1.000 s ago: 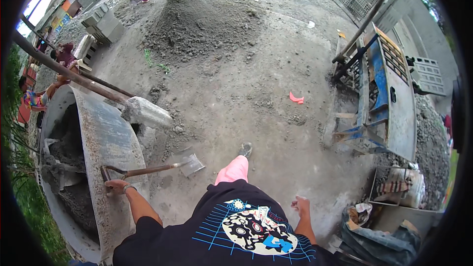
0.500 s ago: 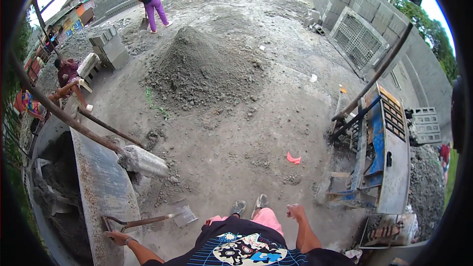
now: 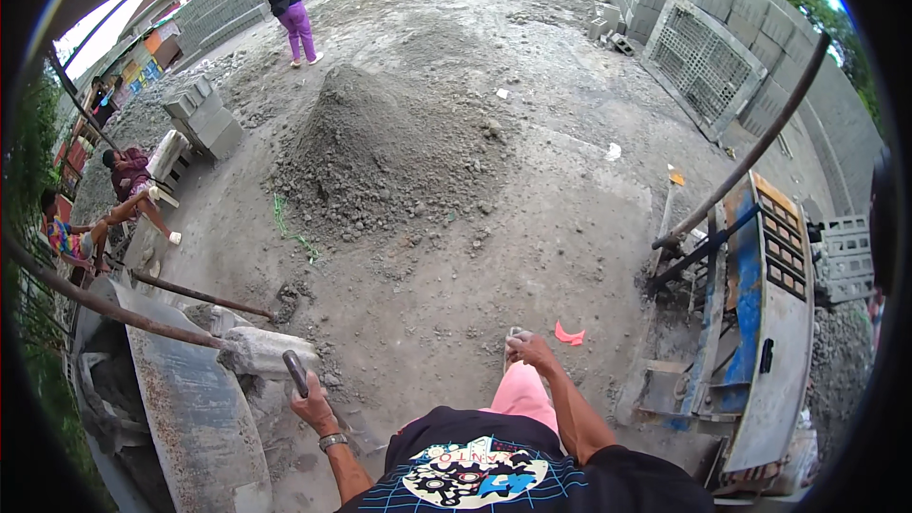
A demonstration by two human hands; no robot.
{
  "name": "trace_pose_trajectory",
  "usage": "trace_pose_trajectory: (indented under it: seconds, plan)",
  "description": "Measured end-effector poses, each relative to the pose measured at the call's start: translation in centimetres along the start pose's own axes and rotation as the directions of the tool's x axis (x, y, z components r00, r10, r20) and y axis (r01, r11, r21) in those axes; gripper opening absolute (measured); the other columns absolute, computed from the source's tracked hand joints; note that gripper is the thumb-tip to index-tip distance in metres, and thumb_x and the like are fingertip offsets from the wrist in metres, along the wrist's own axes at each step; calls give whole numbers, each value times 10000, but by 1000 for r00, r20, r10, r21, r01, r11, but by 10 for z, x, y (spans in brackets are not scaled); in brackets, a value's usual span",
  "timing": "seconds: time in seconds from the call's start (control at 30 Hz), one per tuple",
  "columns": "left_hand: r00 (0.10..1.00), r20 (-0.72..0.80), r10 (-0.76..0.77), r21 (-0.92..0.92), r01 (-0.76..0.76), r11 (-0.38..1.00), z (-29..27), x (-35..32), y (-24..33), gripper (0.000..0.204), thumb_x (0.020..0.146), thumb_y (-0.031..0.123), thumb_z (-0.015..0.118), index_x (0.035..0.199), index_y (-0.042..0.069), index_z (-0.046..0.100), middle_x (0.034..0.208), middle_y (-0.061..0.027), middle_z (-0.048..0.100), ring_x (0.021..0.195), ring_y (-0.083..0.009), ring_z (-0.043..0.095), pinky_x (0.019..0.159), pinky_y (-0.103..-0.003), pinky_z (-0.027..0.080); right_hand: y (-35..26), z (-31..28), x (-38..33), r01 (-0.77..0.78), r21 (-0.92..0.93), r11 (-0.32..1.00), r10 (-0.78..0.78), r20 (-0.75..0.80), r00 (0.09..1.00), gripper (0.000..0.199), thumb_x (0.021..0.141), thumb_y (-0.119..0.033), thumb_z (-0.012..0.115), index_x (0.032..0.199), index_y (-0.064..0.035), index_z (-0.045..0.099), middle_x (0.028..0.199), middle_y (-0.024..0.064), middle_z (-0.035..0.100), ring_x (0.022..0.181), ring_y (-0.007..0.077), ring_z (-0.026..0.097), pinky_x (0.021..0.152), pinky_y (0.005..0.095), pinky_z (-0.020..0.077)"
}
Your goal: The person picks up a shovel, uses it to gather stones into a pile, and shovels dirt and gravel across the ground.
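Note:
My left hand (image 3: 315,407) is closed round the grip of a shovel (image 3: 296,372), raised beside the metal mixer drum on my left. Below the hand, the shovel's lower part is partly hidden and hard to make out. In front of my pink-clad leg, my right hand (image 3: 534,351) hangs with its fingers curled in and nothing visible in them. A scrap of pink material (image 3: 569,334) lies on the ground just beyond it. Nearest my left hand is a cement-crusted block (image 3: 268,353) at the end of a long bent pipe (image 3: 123,316).
A large heap of grey gravelly sand (image 3: 370,152) rises ahead. To the left stands the curved drum (image 3: 190,389); to the right, a blue and grey metal machine (image 3: 774,361). Two people sit at the left by stacked blocks (image 3: 204,119); another person (image 3: 290,9) stands behind the heap.
My left hand has lifted the shovel grip up and to the right, away from the drum. My right hand has moved forward and left. One foot has stepped forward.

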State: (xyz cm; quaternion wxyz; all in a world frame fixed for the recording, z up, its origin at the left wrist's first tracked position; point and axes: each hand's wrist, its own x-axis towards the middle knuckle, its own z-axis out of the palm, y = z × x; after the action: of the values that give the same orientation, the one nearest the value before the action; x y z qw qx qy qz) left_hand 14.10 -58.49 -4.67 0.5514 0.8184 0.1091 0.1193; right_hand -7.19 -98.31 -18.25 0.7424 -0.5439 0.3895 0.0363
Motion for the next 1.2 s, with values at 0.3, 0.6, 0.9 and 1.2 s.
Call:
trace_pose_trajectory:
  seconds: [0.3, 0.6, 0.9, 1.2]
  plan:
    - [927, 301, 222, -247, -150, 958, 226, -7, 181, 372, 893, 296, 652, 636, 35, 587, 538, -4, 538, 448, -79, 461, 440, -247, 341, -176, -141, 6, 13, 5, 1000, -12, -201, 979, 431, 913, -374, 580, 1094, 15, 613, 894, 121, 699, 732, 161, 656, 600, 258, 458]
    - [383, 777, 500, -418, -281, 864, 444, -95, 310, 273, 883, 244, 635, 860, -28, 639, 737, -101, 646, 632, -187, 617, 593, -292, 476, -354, -142, 67, 230, 225, 947, -256, 93, 962, 600, 974, -502, 469, 1197, 45, 571, 955, 124, 703, 787, 162, 646, 726, 283, 460]
    - [181, 599, 780, -712, -325, 623, 646, -39, 330, 220, 903, 247, 583, 886, 41, 659, 874, -109, 632, 917, -303, 595, 835, -387, 449, -497, -189, 214, 390, 514, 764, -260, -309, 915, 372, 887, -351, 679, 993, -3, 604, 724, 46, 608, 686, 186, 604, 706, 332, 494]
    - [-39, 787, -615, 508, 607, 611, 841, -3, 198, 842, 870, 695, 458, 1297, -30, 488, 1191, -262, 600, 1046, -420, 601, 785, -524, 504, -622, -178, 299, 89, -42, 995, -92, -84, 992, 256, 770, -135, 766, 893, 5, 590, 645, 52, 576, 514, 129, 549, 486, 252, 458]
